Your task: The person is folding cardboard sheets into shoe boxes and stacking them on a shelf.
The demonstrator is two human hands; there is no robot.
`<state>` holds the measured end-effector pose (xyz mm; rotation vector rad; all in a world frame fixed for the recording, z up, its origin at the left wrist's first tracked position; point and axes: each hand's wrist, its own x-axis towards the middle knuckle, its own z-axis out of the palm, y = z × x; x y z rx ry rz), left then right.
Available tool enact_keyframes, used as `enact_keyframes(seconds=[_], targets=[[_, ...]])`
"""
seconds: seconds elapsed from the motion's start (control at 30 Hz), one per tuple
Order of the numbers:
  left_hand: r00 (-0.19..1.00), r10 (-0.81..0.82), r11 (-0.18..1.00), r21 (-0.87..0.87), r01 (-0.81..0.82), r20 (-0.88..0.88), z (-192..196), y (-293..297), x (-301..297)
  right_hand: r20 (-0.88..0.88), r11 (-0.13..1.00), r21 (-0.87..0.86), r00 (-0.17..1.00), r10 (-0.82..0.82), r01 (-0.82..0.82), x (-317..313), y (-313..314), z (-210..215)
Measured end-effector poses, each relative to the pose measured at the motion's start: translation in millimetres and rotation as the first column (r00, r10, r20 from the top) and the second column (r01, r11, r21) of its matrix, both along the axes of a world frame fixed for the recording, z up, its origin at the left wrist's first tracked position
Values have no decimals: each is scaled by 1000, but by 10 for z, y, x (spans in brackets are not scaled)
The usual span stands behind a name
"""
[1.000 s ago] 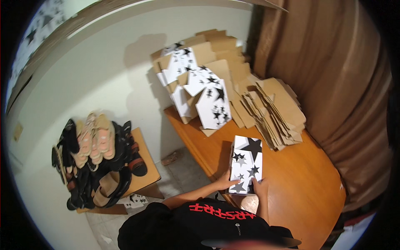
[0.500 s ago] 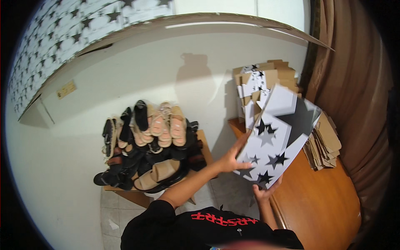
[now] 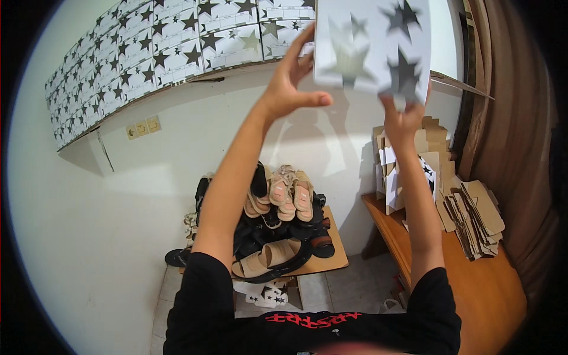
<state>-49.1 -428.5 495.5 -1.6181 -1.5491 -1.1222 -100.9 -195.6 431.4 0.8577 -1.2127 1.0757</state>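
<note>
A white shoebox (image 3: 373, 50) printed with grey and black stars is raised in front of the high shelf, its top cut off by the picture's edge. My left hand (image 3: 290, 83) lies along the box's left side, fingers against its edge and thumb stretched out below it. At the lower right corner my right hand (image 3: 405, 115) grips the box, thumb on the near face and fingers round the side. Similar star-printed boxes (image 3: 177, 53) stand stacked in rows on the shelf to the left of it.
Below, a small table (image 3: 337, 254) bears a pile of sandals and shoes (image 3: 275, 251). On the right, a wooden table (image 3: 479, 296) holds flat folded cardboard (image 3: 473, 219) and upright box blanks (image 3: 435, 142). A brown curtain (image 3: 526, 118) hangs beside it. Wall sockets (image 3: 144, 127) sit under the shelf.
Both hands have lifted the shoebox from over the right-hand table up to shelf height. The view has tilted upward, showing more of the stacked boxes.
</note>
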Motion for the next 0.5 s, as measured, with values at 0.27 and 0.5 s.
enact_keyframes(seconds=[0.27, 0.5], targets=[[891, 416, 812, 365, -455, 183, 1074, -338, -298, -185, 970, -73, 959, 216, -233, 128, -670, 1519], [798, 595, 775, 335, -536, -98, 1767, -590, -543, -282, 996, -84, 959, 12, -37, -369, -805, 2222]])
